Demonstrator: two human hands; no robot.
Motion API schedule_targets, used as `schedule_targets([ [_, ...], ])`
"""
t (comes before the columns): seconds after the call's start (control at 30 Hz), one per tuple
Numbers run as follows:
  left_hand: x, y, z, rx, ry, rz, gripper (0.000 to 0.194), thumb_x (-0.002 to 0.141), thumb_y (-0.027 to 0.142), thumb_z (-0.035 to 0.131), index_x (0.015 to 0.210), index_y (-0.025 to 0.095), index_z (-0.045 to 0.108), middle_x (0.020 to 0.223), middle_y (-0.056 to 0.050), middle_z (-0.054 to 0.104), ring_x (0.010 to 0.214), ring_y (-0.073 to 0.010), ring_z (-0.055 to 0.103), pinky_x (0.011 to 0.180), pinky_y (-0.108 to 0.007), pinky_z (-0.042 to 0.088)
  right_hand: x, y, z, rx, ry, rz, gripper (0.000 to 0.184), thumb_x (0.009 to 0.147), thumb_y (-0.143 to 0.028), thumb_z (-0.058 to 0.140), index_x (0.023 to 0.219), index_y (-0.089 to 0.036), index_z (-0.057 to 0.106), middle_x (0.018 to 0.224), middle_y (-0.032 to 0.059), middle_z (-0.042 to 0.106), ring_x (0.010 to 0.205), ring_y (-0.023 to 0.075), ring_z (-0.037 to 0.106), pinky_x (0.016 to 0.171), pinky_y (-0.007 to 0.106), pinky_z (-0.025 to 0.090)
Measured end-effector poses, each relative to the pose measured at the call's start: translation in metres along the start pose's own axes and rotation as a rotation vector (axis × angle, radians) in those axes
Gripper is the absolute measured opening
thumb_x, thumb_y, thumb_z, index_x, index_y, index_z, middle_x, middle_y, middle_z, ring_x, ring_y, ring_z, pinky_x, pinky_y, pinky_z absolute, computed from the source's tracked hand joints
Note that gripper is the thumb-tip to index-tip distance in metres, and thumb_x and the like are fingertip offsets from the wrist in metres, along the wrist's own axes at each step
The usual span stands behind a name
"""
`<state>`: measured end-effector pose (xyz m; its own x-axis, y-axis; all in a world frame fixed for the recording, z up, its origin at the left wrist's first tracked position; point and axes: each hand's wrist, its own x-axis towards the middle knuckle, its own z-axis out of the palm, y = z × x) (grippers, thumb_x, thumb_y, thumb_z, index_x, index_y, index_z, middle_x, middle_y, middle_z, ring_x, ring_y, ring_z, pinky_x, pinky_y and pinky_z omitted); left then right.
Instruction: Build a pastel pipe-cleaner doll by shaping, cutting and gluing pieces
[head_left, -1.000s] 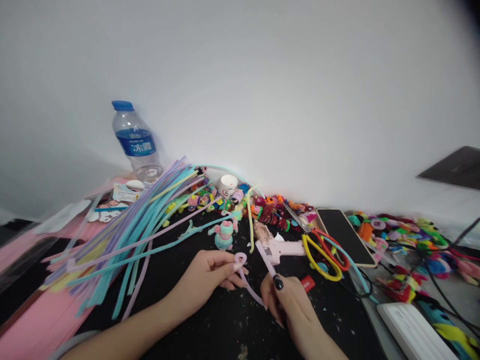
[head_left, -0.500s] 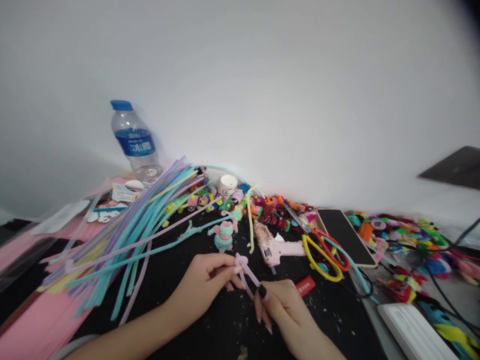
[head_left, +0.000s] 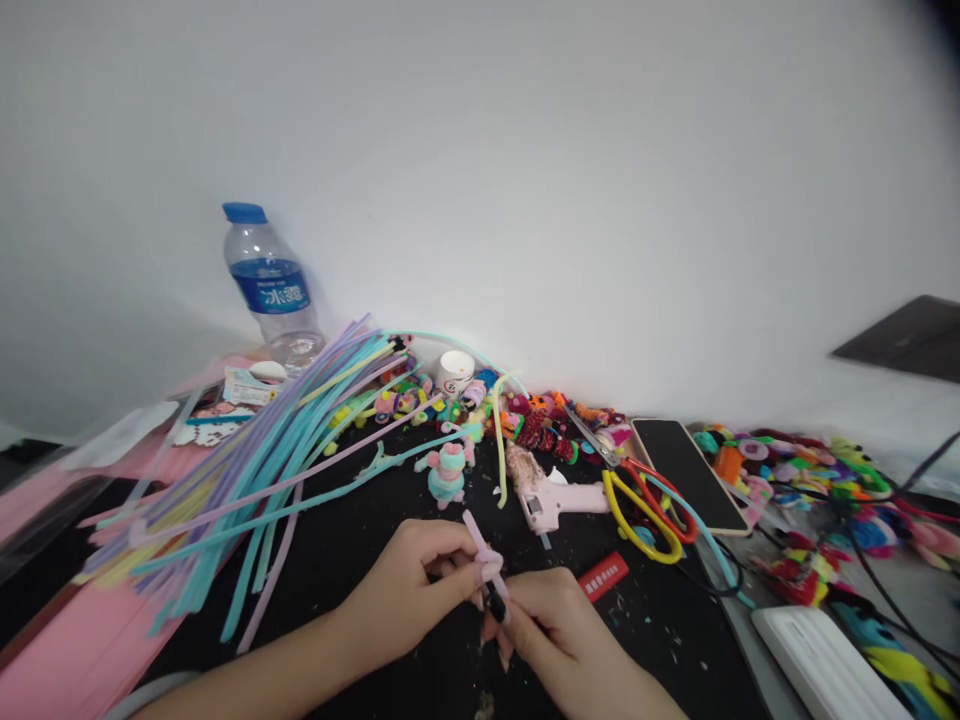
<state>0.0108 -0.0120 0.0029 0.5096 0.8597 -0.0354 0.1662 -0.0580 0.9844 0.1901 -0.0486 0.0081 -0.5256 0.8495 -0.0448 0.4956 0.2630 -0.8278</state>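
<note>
A short lilac pipe cleaner (head_left: 474, 531) is pinched between my two hands above the black work mat. The thumb and fingers of my left hand (head_left: 431, 575) close on its middle, where it seems to loop. My right hand (head_left: 544, 620) grips its lower part close by, fingertips nearly touching the left ones. Much of the strip is hidden by the fingers. Just beyond the hands stands a small pink-and-mint pipe-cleaner figure (head_left: 448, 474). A yellow pipe cleaner (head_left: 502, 440) lies behind, beside a pink glue gun (head_left: 555, 500).
A bundle of pastel pipe cleaners (head_left: 277, 450) spreads at left, with a water bottle (head_left: 270, 285) behind it. Scissors (head_left: 645, 510), a phone (head_left: 690, 470) and a red box cutter-like piece (head_left: 602, 577) lie right. A white power strip (head_left: 821, 660) and colourful pipe-cleaner pieces (head_left: 810, 470) are farther right.
My hands have come closer together, the right moving left toward the left one. The lilac strip's looped end has turned, and a straight end now points up past my left fingers.
</note>
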Motion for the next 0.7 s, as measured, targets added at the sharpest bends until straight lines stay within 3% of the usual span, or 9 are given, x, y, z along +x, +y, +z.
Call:
schedule_targets([
  [0.07,0.002,-0.001,-0.001,-0.058,0.0,-0.016,0.027,0.08,0.031,0.054,0.066,0.011,0.063,0.058,-0.002,0.06,0.055,-0.0119,0.054,0.052,-0.02,0.04,-0.003,0.002,-0.001,-0.003,0.018,-0.003,0.041,0.092,-0.036,0.034,0.068,-0.016,0.059,0.062,-0.0002,0.057,0.059,0.0104,0.052,0.058,0.019,0.037],
  [0.17,0.002,0.0,-0.003,-0.24,-0.057,-0.066,0.026,0.078,0.033,0.057,0.066,0.011,0.063,0.055,0.0,0.059,0.051,-0.0099,0.052,0.052,-0.02,0.041,-0.006,0.005,-0.003,0.042,0.145,0.025,0.04,0.09,-0.042,0.035,0.07,-0.016,0.058,0.062,-0.0001,0.054,0.061,0.0121,0.049,0.06,0.022,0.036],
  [0.27,-0.002,0.0,-0.002,-0.365,-0.254,-0.172,0.024,0.073,0.034,0.062,0.065,0.011,0.064,0.053,0.001,0.058,0.045,-0.0081,0.049,0.047,-0.019,0.04,-0.004,0.005,-0.003,0.131,0.181,0.061,0.037,0.09,-0.044,0.035,0.071,-0.017,0.054,0.058,-0.0027,0.048,0.056,0.0114,0.044,0.054,0.021,0.033],
  [0.37,-0.008,0.0,0.003,-0.361,-0.466,-0.246,0.022,0.072,0.033,0.063,0.066,0.012,0.067,0.048,0.003,0.054,0.041,-0.0067,0.046,0.046,-0.017,0.038,-0.001,0.0,-0.001,0.118,0.117,0.076,0.029,0.087,-0.039,0.042,0.068,-0.018,0.049,0.058,-0.0044,0.044,0.059,0.011,0.041,0.056,0.021,0.031],
  [0.43,-0.01,-0.001,0.007,-0.347,-0.527,-0.265,0.022,0.072,0.034,0.063,0.067,0.012,0.068,0.047,0.003,0.054,0.039,-0.0063,0.044,0.044,-0.017,0.037,0.0,-0.003,0.001,0.081,0.065,0.08,0.03,0.087,-0.032,0.043,0.06,-0.018,0.044,0.056,-0.0051,0.041,0.059,0.0104,0.039,0.057,0.021,0.03],
  [0.53,-0.009,-0.001,0.012,-0.35,-0.497,-0.295,0.026,0.072,0.036,0.062,0.066,0.012,0.067,0.046,0.003,0.053,0.037,-0.0055,0.042,0.042,-0.017,0.035,0.001,-0.003,0.001,0.082,0.117,0.063,0.036,0.087,-0.029,0.039,0.053,-0.019,0.034,0.052,-0.0062,0.033,0.052,0.009,0.033,0.052,0.022,0.027],
  [0.7,-0.001,-0.001,0.013,-0.397,-0.429,-0.311,0.028,0.071,0.038,0.063,0.067,0.011,0.067,0.047,0.003,0.054,0.036,-0.0054,0.043,0.038,-0.016,0.031,0.007,0.007,-0.004,0.165,0.397,0.097,0.039,0.089,-0.035,0.037,0.054,-0.02,0.031,0.048,-0.0071,0.029,0.045,0.0083,0.027,0.044,0.022,0.021],
])
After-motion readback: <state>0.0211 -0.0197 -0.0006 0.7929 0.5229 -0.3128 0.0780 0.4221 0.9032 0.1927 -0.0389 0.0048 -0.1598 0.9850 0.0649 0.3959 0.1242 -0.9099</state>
